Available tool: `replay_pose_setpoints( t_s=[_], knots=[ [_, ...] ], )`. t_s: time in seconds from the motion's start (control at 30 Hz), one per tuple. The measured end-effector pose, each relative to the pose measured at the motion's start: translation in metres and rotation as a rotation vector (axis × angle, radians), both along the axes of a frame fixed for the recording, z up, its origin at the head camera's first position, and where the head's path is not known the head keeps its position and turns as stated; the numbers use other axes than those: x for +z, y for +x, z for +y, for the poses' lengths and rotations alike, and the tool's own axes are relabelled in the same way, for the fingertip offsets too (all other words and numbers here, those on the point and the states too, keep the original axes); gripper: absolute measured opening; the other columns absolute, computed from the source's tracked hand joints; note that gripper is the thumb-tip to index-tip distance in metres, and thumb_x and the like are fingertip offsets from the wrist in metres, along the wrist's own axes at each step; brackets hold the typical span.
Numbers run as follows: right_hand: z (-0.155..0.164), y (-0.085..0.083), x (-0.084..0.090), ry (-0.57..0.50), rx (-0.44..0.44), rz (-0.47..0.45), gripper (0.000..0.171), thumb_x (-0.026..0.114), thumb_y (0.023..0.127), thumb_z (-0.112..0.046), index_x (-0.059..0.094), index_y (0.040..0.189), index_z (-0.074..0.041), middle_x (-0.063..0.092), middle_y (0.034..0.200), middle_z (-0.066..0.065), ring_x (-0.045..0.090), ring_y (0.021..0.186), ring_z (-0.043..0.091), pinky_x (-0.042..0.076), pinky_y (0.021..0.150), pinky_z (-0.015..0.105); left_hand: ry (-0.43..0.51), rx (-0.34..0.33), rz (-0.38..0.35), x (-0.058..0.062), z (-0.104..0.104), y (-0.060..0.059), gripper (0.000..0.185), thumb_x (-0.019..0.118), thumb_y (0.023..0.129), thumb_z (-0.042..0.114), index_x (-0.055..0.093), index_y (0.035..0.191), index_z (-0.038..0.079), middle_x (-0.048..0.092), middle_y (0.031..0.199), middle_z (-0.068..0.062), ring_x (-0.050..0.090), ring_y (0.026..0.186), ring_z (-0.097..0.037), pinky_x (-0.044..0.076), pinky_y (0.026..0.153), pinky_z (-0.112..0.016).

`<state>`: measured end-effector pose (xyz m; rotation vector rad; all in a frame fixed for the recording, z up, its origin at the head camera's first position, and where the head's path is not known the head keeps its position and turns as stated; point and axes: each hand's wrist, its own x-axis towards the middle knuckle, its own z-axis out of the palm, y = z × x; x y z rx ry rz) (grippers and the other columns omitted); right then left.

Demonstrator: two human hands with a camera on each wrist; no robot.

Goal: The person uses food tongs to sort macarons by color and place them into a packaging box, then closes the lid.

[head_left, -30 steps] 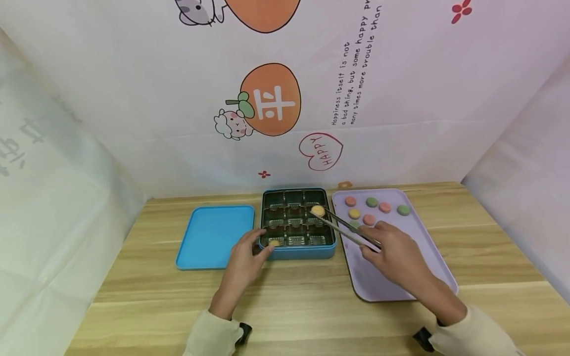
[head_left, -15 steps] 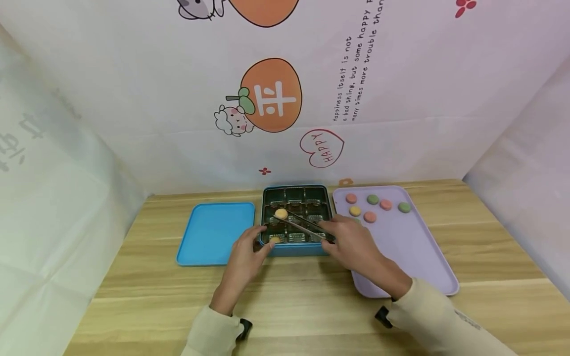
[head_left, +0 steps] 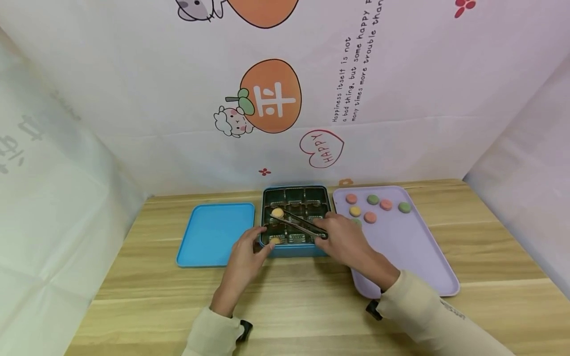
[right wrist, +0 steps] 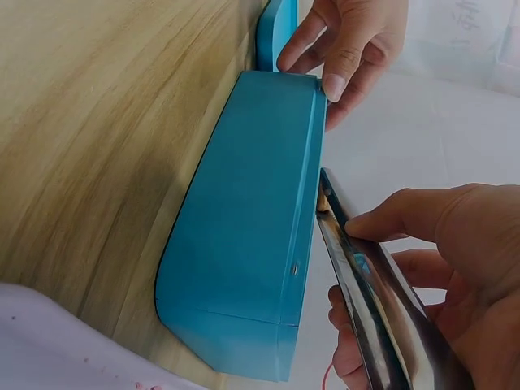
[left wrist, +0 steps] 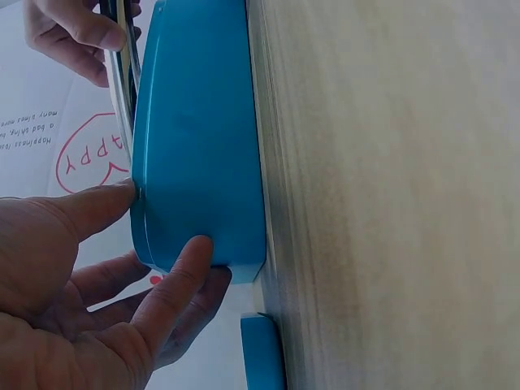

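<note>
The right hand (head_left: 345, 237) grips metal tongs (head_left: 297, 223) pinching a yellow macaron (head_left: 277, 212) over the blue tin's (head_left: 295, 249) left middle compartment. The left hand (head_left: 246, 252) holds the tin's near-left corner, fingers curled. Both wrist views show only the tin's outer wall, hiding its contents.

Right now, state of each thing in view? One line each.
Blue tin: open, one yellow cookie in its near-left cell.
Blue lid: off, flat beside the tin.
Tongs: closed on a yellow cookie.
Lavender tray: holds six or more cookies.
Left hand: grips the tin's corner.
Right hand: grips the tongs.
</note>
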<state>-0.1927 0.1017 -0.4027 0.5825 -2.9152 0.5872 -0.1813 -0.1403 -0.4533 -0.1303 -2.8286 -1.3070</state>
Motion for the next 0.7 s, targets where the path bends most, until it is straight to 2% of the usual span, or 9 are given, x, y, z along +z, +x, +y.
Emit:
replay_pose_setpoints(
  t_s=[0.37, 0.7],
  knots=[
    [-0.0037, -0.0019, -0.0037, 0.019, -0.021, -0.013, 0.04, 0.08, 0.09, -0.013, 0.075, 0.128, -0.001, 0.07, 0.096, 0.015, 0.045, 0.058, 0.014, 0.03, 0.046, 0.024, 0.011, 0.008, 0.001, 0.0005, 0.0002, 0.001, 0.049, 0.074, 0.099, 0.019, 0.062, 0.144, 0.003, 0.051, 0.156, -0.025, 0.057, 0.135, -0.045, 0.049, 0.108, -0.062],
    [-0.0038, 0.0021, -0.0041, 0.021, -0.026, -0.001, 0.04, 0.082, 0.089, -0.013, 0.075, 0.126, 0.0, 0.072, 0.1, 0.015, 0.056, 0.068, 0.017, 0.037, 0.049, 0.025, 0.009, 0.007, 0.007, 0.0002, 0.0006, 0.0015, 0.048, 0.074, 0.099, 0.018, 0.062, 0.143, 0.002, 0.051, 0.156, -0.025, 0.062, 0.127, -0.042, 0.052, 0.104, -0.06]
  ],
)
